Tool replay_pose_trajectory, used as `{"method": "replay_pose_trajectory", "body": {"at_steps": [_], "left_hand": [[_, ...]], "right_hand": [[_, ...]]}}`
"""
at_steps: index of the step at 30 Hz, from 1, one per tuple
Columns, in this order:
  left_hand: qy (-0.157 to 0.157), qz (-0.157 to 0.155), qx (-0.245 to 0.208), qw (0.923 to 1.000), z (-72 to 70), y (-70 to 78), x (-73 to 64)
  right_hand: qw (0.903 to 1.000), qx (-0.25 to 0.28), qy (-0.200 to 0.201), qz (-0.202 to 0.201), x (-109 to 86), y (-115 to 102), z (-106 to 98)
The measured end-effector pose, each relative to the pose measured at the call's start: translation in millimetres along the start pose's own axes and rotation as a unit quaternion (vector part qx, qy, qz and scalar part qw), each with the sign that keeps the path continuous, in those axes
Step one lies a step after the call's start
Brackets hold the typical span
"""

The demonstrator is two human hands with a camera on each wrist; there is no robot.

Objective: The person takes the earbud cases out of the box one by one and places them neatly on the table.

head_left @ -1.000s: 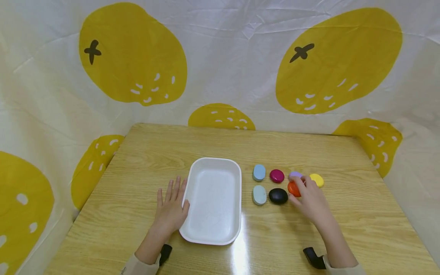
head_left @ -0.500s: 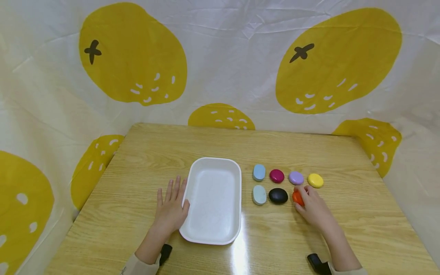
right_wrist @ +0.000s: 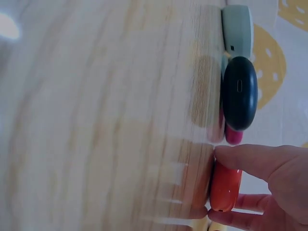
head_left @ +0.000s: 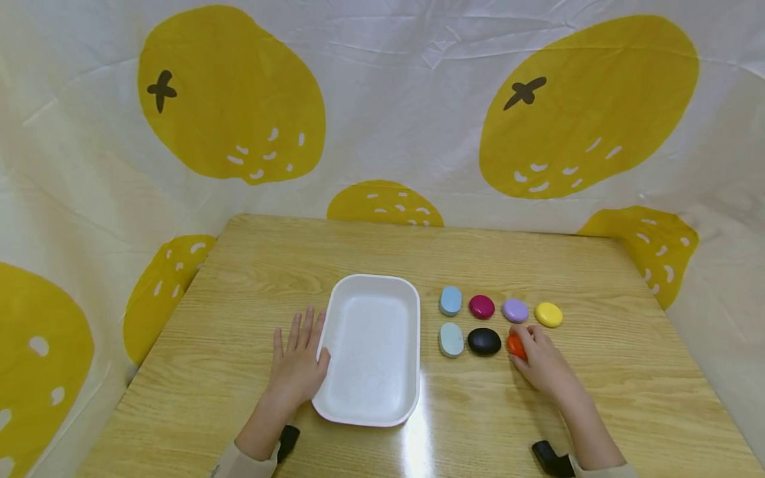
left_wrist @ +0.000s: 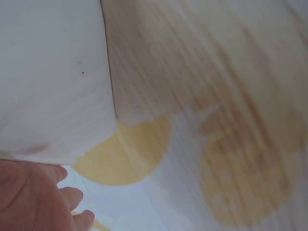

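On the table, my right hand (head_left: 542, 362) pinches a red-orange earbud case (head_left: 516, 346) between thumb and fingers. The right wrist view shows the red-orange case (right_wrist: 224, 188) on its near side, with the thumb at one end and fingertips at the other. Left of it lies a black oval earbud case (head_left: 484, 342) with a small port outline in its side. My left hand (head_left: 297, 372) lies with straight fingers along the left side of a white rectangular tray (head_left: 366, 352), its thumb at the rim. In the left wrist view, the left hand (left_wrist: 33, 199) is partly cut off.
A pale green case (head_left: 451, 340) stands left of the black one. Behind are a light blue case (head_left: 451, 301), a magenta case (head_left: 481, 307), a lilac case (head_left: 515, 311) and a yellow case (head_left: 548, 315). A patterned curtain (head_left: 400, 119) hangs behind the wooden table (head_left: 287, 259).
My right hand has drawn the red-orange case toward me and slightly right, away from the lilac one. It barely moves over the last half second. The left hand and tray stay put.
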State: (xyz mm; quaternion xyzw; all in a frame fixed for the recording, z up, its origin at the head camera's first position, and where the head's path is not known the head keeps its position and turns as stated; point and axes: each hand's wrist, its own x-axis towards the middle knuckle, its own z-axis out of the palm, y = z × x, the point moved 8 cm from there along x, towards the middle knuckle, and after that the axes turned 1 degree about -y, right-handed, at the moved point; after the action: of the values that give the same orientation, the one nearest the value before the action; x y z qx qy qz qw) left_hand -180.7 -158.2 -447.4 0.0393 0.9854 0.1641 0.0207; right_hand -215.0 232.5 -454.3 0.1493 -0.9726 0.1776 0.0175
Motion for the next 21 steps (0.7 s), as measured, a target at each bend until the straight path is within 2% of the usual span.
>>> {"method": "replay_pose_trajectory", "body": {"at_steps": [5, 10, 15, 18, 21], "left_hand": [[0.001, 0.001, 0.001, 1.0, 0.3, 0.3, 0.4], [0.0, 0.005, -0.006, 1.0, -0.4, -0.2, 0.5], [-0.033, 0.011, -0.045, 0.9984, -3.5, -2.7, 1.3], [-0.056, 0.018, -0.083, 0.9948, -13.1, -5.0, 6.9], [-0.059, 0.03, -0.099, 0.9929, -33.2, -9.5, 20.0]], "right_hand": [[0.9997, 0.004, -0.011, 0.02, -1.2, 0, -8], [0.9992, 0.004, -0.019, 0.034, 1.8, -2, -29], [0.9991, 0.012, -0.012, 0.038, 12.8, -2, -59], [0.9996, 0.01, 0.004, 0.025, 24.4, -3, -79], [0.9984, 0.001, 0.055, -0.01, 40.7, -10, -105]]}}
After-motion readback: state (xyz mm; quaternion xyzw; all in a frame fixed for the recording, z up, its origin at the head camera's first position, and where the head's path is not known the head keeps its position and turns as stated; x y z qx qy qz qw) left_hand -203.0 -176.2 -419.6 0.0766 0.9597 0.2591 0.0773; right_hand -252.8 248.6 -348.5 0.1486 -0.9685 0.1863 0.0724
